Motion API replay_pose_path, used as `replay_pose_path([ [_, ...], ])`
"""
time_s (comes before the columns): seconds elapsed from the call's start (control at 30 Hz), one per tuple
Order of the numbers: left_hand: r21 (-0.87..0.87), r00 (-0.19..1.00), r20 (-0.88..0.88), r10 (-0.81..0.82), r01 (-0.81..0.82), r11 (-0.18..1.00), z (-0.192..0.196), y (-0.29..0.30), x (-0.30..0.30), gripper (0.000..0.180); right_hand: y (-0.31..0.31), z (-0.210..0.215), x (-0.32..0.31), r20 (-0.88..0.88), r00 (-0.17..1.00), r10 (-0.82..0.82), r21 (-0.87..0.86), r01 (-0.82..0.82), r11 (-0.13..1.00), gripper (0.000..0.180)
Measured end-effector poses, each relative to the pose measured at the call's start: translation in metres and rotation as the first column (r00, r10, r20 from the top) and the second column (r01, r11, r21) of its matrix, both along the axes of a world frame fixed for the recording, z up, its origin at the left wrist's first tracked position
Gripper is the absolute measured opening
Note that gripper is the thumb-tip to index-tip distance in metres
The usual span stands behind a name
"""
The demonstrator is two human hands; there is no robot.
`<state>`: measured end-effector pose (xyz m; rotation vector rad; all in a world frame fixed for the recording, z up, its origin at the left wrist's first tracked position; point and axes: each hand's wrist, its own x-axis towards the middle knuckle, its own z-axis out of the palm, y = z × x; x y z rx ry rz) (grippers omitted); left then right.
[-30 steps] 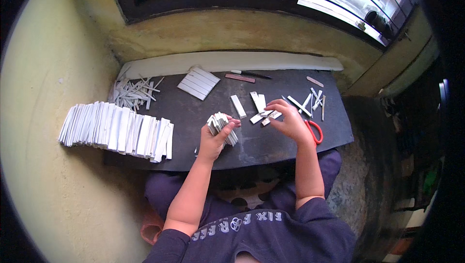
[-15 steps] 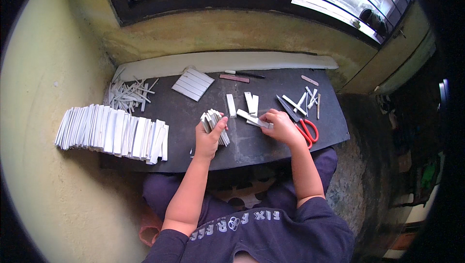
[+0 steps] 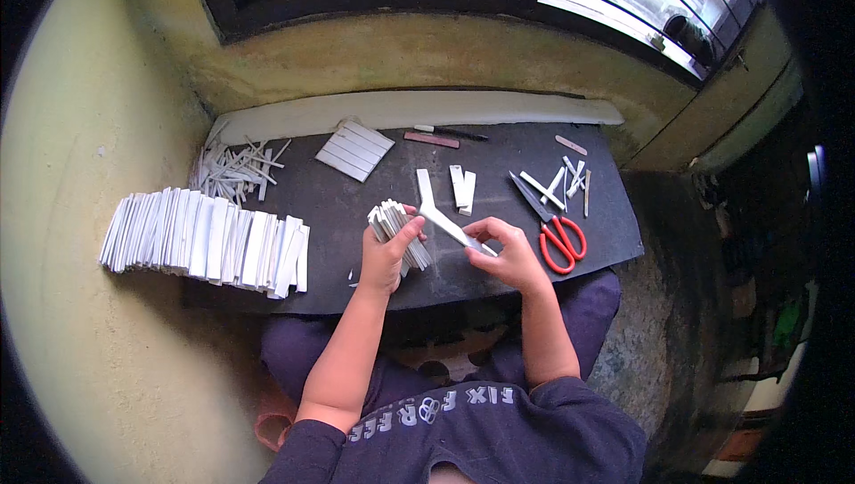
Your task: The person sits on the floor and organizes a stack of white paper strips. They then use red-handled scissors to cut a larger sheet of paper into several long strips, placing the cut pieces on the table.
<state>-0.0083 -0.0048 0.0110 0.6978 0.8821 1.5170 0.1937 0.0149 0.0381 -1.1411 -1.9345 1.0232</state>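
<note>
My left hand is closed around a bundle of flat white strips, their ends sticking up past the fingers. Pinched in my right hand is a long white strip, slanting toward the bundle with its far end close to my left fingers. Whether a second strip lies under it, I cannot tell. Just beyond, a single white strip lies on the black tabletop, partly covered by the held one. Two more strips rest side by side to its right.
Red-handled scissors lie at right beside thin white offcuts. A long row of stacked strips stands at left, with a scrap pile behind. Farther back are a lined white square, a black marker and a white roll.
My right hand has lifted the white strip off the tabletop and drawn it nearer to my left hand. The left hand keeps its bundle, almost in the same place.
</note>
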Motion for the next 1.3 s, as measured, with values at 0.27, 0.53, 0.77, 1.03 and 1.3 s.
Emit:
replay_pose_path([
  [0.27,-0.016,1.0,-0.006,0.013,-0.013,1.0,0.005,-0.007,0.001,0.021,-0.025,0.008,-0.039,-0.032,0.996,0.08,0.095,-0.077,0.992,0.032],
  [0.53,-0.021,0.983,-0.014,-0.181,0.18,0.983,0.009,-0.007,-0.008,0.025,-0.014,0.007,-0.025,0.073,0.996,0.049,0.197,-0.063,0.978,0.029],
  [0.77,0.013,0.979,-0.143,-0.144,0.148,0.989,0.011,-0.006,-0.006,0.035,0.003,-0.022,-0.009,0.317,0.929,-0.193,0.128,0.159,0.979,0.028],
  [1.03,0.046,0.986,-0.093,-0.137,0.142,0.989,0.002,-0.002,-0.001,0.035,0.012,-0.003,-0.011,-0.067,0.985,-0.157,-0.185,0.143,0.972,0.02],
  [1.3,0.008,0.986,0.075,-0.148,0.147,0.989,0.015,-0.007,0.007,0.035,0.0,-0.014,-0.051,-0.51,0.858,-0.052,-0.173,-0.043,0.984,0.009],
])
